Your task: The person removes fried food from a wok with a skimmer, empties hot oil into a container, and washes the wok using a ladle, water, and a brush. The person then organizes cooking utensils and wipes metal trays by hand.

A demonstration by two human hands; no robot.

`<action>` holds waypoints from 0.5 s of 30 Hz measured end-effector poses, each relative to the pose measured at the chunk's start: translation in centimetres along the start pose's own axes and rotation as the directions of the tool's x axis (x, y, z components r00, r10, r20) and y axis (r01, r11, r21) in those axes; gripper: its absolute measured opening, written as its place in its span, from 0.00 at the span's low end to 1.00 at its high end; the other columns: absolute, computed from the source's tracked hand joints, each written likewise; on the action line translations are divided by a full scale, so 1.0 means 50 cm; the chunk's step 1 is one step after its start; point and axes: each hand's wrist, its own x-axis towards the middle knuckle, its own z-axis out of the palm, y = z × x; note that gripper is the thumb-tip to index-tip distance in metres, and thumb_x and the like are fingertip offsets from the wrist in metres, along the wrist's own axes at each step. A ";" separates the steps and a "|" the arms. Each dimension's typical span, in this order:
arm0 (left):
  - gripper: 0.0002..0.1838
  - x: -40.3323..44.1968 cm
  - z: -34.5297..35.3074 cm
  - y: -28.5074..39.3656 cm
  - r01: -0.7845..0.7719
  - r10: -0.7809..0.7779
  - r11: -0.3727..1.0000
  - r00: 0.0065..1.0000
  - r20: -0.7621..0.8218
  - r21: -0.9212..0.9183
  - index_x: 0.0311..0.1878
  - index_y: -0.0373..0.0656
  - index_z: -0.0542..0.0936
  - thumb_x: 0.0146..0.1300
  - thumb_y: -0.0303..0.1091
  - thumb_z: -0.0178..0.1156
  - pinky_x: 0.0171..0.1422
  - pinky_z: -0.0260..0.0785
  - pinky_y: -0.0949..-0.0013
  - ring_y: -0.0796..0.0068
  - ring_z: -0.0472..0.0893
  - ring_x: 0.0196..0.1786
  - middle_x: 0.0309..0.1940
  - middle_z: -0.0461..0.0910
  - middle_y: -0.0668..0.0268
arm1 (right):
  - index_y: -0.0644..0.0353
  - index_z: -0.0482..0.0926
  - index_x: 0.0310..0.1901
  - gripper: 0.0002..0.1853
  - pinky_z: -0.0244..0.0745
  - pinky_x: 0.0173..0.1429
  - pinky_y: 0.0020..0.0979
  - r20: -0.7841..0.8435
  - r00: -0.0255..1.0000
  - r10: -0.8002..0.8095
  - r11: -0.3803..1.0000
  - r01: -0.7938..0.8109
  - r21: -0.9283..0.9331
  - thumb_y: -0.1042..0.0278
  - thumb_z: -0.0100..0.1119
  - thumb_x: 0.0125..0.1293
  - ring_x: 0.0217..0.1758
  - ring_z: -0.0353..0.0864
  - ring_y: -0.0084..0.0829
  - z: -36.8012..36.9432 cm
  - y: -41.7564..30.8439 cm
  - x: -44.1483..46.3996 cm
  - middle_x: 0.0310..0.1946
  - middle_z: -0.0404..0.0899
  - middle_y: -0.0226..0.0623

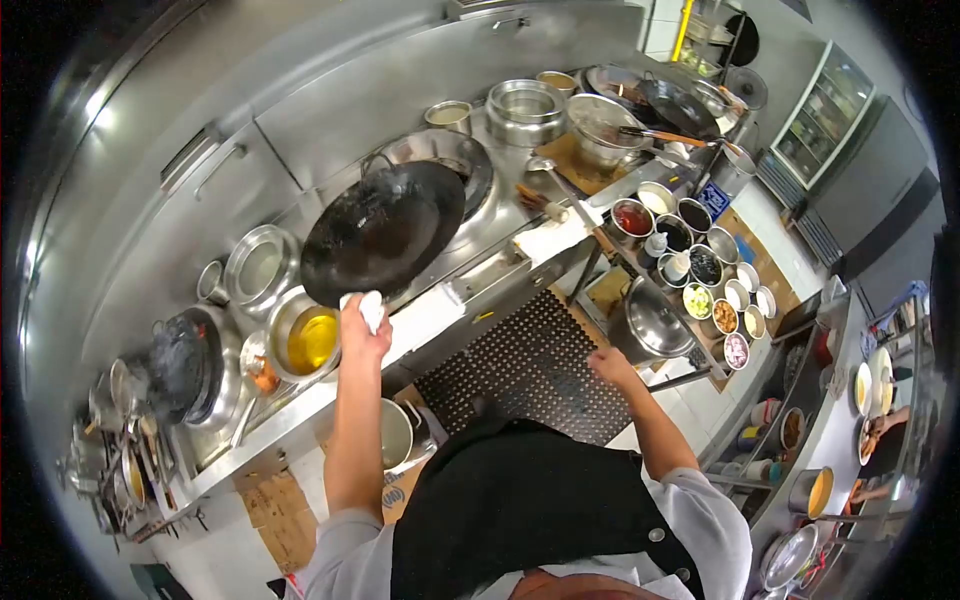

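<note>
My left hand [366,335] is closed round a white cloth [371,311] at the near rim of a large black wok [385,232]. The wok is tilted at the left edge of the round burner [455,165], and its inside looks dark, with no food visible. Just left of that hand stands a metal pot of yellow oil [313,340]. My right hand [608,366] is closed over the floor mat, beside a large steel bowl [655,320]; whether anything is in it is too small to tell.
A second, smoking wok [180,365] stands at the left. Sauce and ingredient containers [705,265] crowd the right side, with a long-handled ladle [580,205] near them. Another person's hand [890,420] shows at the far right counter. A pot [398,435] stands below the counter.
</note>
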 end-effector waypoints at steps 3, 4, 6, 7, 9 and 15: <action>0.08 0.168 0.061 -0.005 -0.038 0.032 0.997 0.996 0.089 0.068 0.31 0.50 0.77 0.66 0.39 0.55 0.14 0.57 0.74 0.76 0.74 0.16 0.17 0.75 0.67 | 0.67 0.83 0.40 0.14 0.79 0.45 0.43 -0.284 0.926 -0.248 0.962 0.201 -0.187 0.61 0.66 0.65 0.36 0.88 0.41 -0.042 -0.101 0.119 0.32 0.86 0.50; 0.08 0.214 0.091 -0.011 -0.050 0.046 0.994 0.998 0.046 0.093 0.32 0.51 0.77 0.66 0.40 0.55 0.14 0.55 0.73 0.76 0.73 0.16 0.18 0.75 0.70 | 0.67 0.84 0.40 0.14 0.79 0.47 0.45 -0.361 0.908 -0.215 0.968 0.148 -0.203 0.61 0.66 0.64 0.40 0.87 0.47 -0.066 -0.148 0.157 0.33 0.86 0.52; 0.07 0.297 0.130 -0.043 -0.061 0.066 0.990 0.997 -0.035 0.124 0.34 0.53 0.77 0.67 0.41 0.55 0.16 0.55 0.72 0.76 0.74 0.18 0.22 0.77 0.73 | 0.65 0.84 0.50 0.17 0.79 0.52 0.49 -0.459 0.871 -0.174 0.955 0.036 -0.294 0.64 0.65 0.64 0.43 0.85 0.57 -0.124 -0.228 0.227 0.37 0.86 0.55; 0.07 0.335 0.145 -0.062 -0.069 0.078 0.990 0.995 -0.069 0.125 0.36 0.54 0.78 0.67 0.42 0.56 0.18 0.57 0.71 0.75 0.76 0.21 0.24 0.79 0.73 | 0.65 0.84 0.50 0.17 0.79 0.52 0.49 -0.471 0.864 -0.179 0.949 0.026 -0.314 0.64 0.65 0.64 0.43 0.85 0.57 -0.147 -0.249 0.269 0.37 0.86 0.55; 0.07 0.440 0.122 -0.109 -0.054 0.061 0.993 0.996 -0.066 0.101 0.39 0.54 0.80 0.68 0.44 0.56 0.23 0.65 0.67 0.75 0.81 0.27 0.29 0.82 0.74 | 0.64 0.80 0.59 0.22 0.79 0.55 0.51 -0.606 0.688 -0.399 0.880 0.101 -0.465 0.66 0.61 0.65 0.45 0.84 0.60 -0.184 -0.282 0.366 0.43 0.85 0.57; 0.04 0.583 0.156 -0.118 -0.009 0.014 0.997 0.998 -0.061 0.080 0.33 0.50 0.77 0.61 0.33 0.62 0.18 0.62 0.69 0.74 0.79 0.21 0.23 0.78 0.70 | 0.60 0.65 0.74 0.36 0.78 0.60 0.52 -0.465 0.876 0.129 0.801 -0.369 -0.472 0.65 0.58 0.64 0.57 0.84 0.57 -0.221 -0.201 0.634 0.54 0.83 0.58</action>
